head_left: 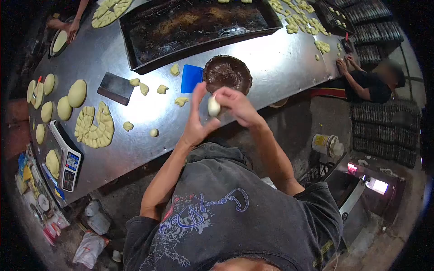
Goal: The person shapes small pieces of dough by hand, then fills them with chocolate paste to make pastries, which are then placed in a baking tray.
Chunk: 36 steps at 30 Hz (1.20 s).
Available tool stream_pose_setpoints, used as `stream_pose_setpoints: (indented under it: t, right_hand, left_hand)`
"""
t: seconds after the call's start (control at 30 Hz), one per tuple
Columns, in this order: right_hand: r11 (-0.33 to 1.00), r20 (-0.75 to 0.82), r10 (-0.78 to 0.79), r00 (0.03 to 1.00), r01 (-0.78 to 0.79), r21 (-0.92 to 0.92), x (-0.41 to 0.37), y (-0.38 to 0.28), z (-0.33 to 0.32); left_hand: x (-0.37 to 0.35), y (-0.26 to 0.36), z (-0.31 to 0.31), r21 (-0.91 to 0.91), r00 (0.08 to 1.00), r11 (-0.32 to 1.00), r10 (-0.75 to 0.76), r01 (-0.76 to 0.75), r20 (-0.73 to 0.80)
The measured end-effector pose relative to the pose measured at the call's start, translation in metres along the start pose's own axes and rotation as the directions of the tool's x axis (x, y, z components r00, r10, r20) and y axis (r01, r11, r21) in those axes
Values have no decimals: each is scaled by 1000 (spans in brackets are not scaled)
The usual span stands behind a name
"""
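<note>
A small pale dough ball (214,107) is pinched in the fingers of my right hand (239,107), above the table's near edge. My left hand (196,118) is open just left of the ball, its thumb reaching beneath it and its fingers pointing up. Right behind both hands stands a round bowl (227,74) smeared with dark brown filling. A blue plastic scraper (192,78) lies against the bowl's left side. Loose dough pieces (181,101) are scattered to the left, and a smooth dough ball (154,133) rests near the edge.
A large dark baking tray (194,29) sits behind the bowl. Leftward are a metal dough cutter (115,87), a ring of cut dough (95,125), larger dough lumps (77,93) and a digital scale (70,165). One person (373,83) works at the right; another person's hand (72,30) is far left.
</note>
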State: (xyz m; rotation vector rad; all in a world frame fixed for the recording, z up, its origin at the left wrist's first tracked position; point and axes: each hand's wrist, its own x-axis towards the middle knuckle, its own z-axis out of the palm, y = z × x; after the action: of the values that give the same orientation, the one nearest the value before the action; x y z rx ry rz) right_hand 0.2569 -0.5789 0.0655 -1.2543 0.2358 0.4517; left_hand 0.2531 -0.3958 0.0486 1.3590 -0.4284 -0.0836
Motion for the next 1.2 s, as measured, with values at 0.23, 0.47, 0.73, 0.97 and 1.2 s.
stream_pose_setpoints:
  t: [0.23, 0.47, 0.73, 0.97, 1.2]
  right_hand:
    - [315, -8, -133, 991, 34, -949, 52, 43, -67]
    - [582, -84, -19, 996, -57, -811, 72, 53, -76]
    - [938, 159, 148, 976, -190, 290, 43, 4, 0]
    - [880, 273, 37, 961, -161, 447, 25, 13, 118]
    - [982, 181, -176, 967, 159, 107, 17, 39, 197]
  left_hand:
    - [-2, -25, -26, -444, 797, 843, -480, 304, -367]
    - [-15, -16, -36, -580, 626, 764, -606, 283, -491]
    - [-22, 13, -39, -465, 787, 793, -552, 393, -277]
    - [-49, 37, -67, -269, 836, 896, -431, 353, -340]
    - [-91, 51, -114, -261, 734, 921, -389, 290, -556]
